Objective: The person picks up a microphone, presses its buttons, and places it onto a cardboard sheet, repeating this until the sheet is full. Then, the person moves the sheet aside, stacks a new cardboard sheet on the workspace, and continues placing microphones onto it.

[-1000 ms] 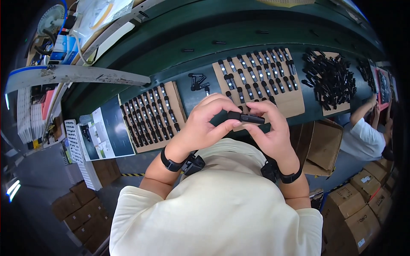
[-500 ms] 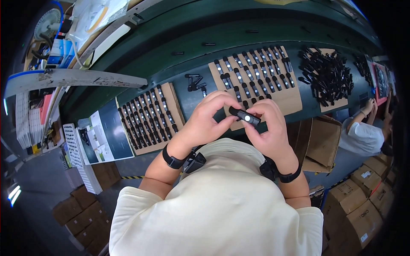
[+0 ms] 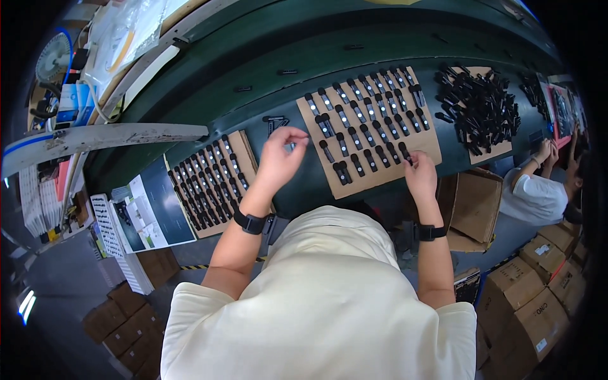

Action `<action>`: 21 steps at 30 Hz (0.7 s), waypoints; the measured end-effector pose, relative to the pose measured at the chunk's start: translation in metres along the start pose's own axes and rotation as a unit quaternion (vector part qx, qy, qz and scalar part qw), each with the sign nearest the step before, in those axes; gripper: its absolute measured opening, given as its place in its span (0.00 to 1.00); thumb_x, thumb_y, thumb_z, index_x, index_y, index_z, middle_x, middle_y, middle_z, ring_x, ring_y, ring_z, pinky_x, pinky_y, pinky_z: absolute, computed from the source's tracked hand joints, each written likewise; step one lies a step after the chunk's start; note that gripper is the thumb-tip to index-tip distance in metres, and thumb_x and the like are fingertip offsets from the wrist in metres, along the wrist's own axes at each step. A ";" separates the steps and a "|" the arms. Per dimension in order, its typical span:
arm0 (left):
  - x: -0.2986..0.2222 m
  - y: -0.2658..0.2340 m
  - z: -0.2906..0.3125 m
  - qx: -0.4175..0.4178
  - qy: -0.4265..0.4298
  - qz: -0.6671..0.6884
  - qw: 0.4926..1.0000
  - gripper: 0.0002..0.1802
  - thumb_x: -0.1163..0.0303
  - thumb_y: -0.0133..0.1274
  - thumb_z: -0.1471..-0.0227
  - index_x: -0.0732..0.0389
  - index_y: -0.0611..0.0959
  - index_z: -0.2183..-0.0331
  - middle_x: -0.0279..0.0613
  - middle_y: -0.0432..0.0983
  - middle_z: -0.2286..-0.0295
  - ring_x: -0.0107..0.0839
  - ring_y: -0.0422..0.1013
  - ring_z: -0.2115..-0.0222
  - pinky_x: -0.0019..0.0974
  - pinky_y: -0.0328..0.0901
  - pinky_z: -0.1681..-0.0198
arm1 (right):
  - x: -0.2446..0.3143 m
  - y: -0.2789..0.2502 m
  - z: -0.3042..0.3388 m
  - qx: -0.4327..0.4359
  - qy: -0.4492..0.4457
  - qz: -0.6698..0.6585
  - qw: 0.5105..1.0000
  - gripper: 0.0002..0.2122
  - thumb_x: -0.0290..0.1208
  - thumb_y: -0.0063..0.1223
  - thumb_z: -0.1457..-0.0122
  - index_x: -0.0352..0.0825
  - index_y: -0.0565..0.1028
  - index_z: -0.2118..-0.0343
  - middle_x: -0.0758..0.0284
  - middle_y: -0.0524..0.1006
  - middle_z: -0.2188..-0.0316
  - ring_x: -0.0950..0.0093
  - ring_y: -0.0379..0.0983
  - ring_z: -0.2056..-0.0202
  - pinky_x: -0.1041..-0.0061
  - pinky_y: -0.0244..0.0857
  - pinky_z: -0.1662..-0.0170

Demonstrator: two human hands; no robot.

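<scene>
My right hand pinches a small black microphone with a foam tip, at the near right end of the front row on the middle cardboard sheet. Several more such microphones stand in rows on that sheet, most showing a round white spot. My left hand hovers over the green bench left of the sheet, fingers curled together. What its fingers hold, if anything, I cannot make out. Beside it lie a few loose microphones.
Another cardboard sheet with rows of microphones lies at the left, by a printed leaflet. A heap of loose microphones covers a sheet at the right. An open carton stands below the bench edge. A co-worker works at far right.
My hands have moved apart. The right carried the microphone down to the front row on the middle sheet; the left moved left toward the loose microphones.
</scene>
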State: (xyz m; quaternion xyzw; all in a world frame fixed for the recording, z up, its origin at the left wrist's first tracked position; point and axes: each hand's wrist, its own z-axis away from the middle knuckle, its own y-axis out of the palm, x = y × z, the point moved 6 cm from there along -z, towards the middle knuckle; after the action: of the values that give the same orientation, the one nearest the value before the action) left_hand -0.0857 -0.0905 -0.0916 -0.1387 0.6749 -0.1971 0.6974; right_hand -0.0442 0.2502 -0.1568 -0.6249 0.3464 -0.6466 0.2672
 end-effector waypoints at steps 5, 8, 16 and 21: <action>0.088 -0.027 -0.027 -0.101 -0.076 0.015 0.992 0.08 0.76 0.56 0.49 0.65 0.80 0.65 0.42 0.78 0.68 0.30 0.75 0.70 0.31 0.69 0.64 | -0.034 0.015 -0.009 0.047 0.101 0.063 0.992 0.09 0.27 0.61 0.50 0.34 0.75 0.66 0.60 0.75 0.69 0.58 0.74 0.66 0.63 0.68 0.61; 0.116 -0.045 -0.051 -0.139 -0.065 -0.012 0.988 0.09 0.77 0.56 0.51 0.66 0.80 0.64 0.42 0.78 0.69 0.30 0.75 0.69 0.32 0.69 0.64 | -0.038 0.027 -0.015 0.059 0.089 0.079 0.991 0.10 0.27 0.62 0.51 0.34 0.75 0.66 0.60 0.75 0.68 0.58 0.74 0.65 0.62 0.68 0.61; 0.207 -0.091 -0.127 -0.203 -0.126 -0.125 0.963 0.14 0.71 0.56 0.53 0.65 0.80 0.62 0.50 0.78 0.64 0.40 0.75 0.63 0.39 0.70 0.58 | -0.039 0.022 -0.015 0.033 0.044 0.057 0.997 0.12 0.26 0.60 0.50 0.34 0.73 0.62 0.59 0.74 0.66 0.57 0.72 0.62 0.62 0.67 0.60; 0.248 -0.113 -0.159 -0.212 -0.276 -0.244 0.905 0.19 0.63 0.55 0.53 0.61 0.80 0.59 0.55 0.74 0.56 0.50 0.71 0.55 0.46 0.66 0.49 | -0.026 0.004 -0.006 0.064 0.059 0.088 0.992 0.11 0.24 0.57 0.47 0.32 0.72 0.61 0.59 0.73 0.65 0.58 0.70 0.64 0.63 0.66 0.60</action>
State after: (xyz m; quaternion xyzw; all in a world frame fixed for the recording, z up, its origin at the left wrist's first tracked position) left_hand -0.2515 -0.2933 -0.2672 -0.4922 0.4265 -0.1671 0.7403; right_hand -0.0484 0.2684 -0.1757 -0.5343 0.3733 -0.6770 0.3418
